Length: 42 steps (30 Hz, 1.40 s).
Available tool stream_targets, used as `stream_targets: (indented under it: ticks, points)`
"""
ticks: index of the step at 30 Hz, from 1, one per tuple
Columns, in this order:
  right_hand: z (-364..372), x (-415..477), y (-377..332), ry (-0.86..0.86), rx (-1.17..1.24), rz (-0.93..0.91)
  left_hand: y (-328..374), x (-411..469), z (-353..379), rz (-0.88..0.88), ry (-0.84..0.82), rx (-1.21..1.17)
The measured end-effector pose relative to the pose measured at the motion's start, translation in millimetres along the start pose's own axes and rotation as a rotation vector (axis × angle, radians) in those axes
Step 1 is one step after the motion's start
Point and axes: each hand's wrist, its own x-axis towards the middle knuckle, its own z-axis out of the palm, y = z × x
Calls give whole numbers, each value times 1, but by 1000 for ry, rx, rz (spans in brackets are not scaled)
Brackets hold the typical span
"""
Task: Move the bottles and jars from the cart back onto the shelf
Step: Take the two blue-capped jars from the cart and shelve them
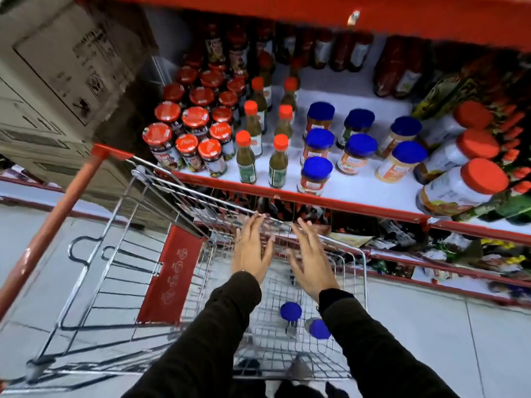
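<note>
Both hands empty, left hand (250, 251) and right hand (311, 258) fingers spread above cart (364, 271), likely between grabs; two blue-lidded jars (291, 311) at cart's 6 o'clock, shelf (359, 188) at 12.

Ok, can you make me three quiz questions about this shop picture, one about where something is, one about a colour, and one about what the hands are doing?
1. Where are the two blue-lidded jars not yet on the shelf?
A. on the floor
B. in the cart
C. on the cardboard box

2. What colour are the caps of the green sauce bottles?
A. orange-red
B. yellow
C. white

3. What are the hands doing?
A. each holds a jar
B. both are open and empty
C. both grip the cart handle

Answers: 1 B, both blue-lidded jars lie in the cart. 2 A, the green sauce bottles have orange-red caps. 3 B, the left hand and right hand spread open above the cart.
</note>
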Motion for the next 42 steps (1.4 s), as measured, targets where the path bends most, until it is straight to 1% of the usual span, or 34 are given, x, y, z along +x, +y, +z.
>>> stream_targets:
  ticks: [4, 7, 10, 12, 15, 17, 19, 22, 25, 27, 29, 33, 36, 39, 42]
  points:
    - [20, -45, 55, -147, -17, 132, -23, -33, 39, -41, -205, 46]
    - [37, -73, 95, -247, 36, 265, -47, -57, 68, -100, -372, 52]
    - [57, -93, 129, -424, 49, 398, -73, -76, 97, -129, -583, 48]
    - [68, -101, 144, -572, 45, 464, -86, -84, 114, -143, -691, 82]
    - [86, -106, 160, -770, 13, 497, -100, -92, 144, -175, -793, 150]
    - [96, -105, 165, -826, -23, 494, -104, -96, 161, -211, -832, 155]
    - [106, -103, 169, -813, -108, 465, -106, -99, 176, -244, -824, 144]
    - [115, -102, 173, -761, -284, 387, -105, -101, 191, -254, -750, 172]
    - [119, -102, 174, -692, -306, 406, -101, -100, 195, -285, -691, 152]
    - [115, -101, 172, -650, -257, 449, -98, -99, 191, -313, -666, 110]
    - [107, -103, 169, -599, -187, 475, -95, -98, 182, -301, -639, 86]
    - [82, -107, 155, -461, -42, 497, -80, -97, 154, -300, -519, -38]
    - [60, -108, 144, -374, 39, 472, -65, -97, 131, -355, -422, -194]
    - [34, -109, 132, -294, 101, 430, -47, -93, 107, -361, -392, -267]
    - [7, -107, 123, -177, 196, 396, -26, -87, 86, -406, -355, -389]
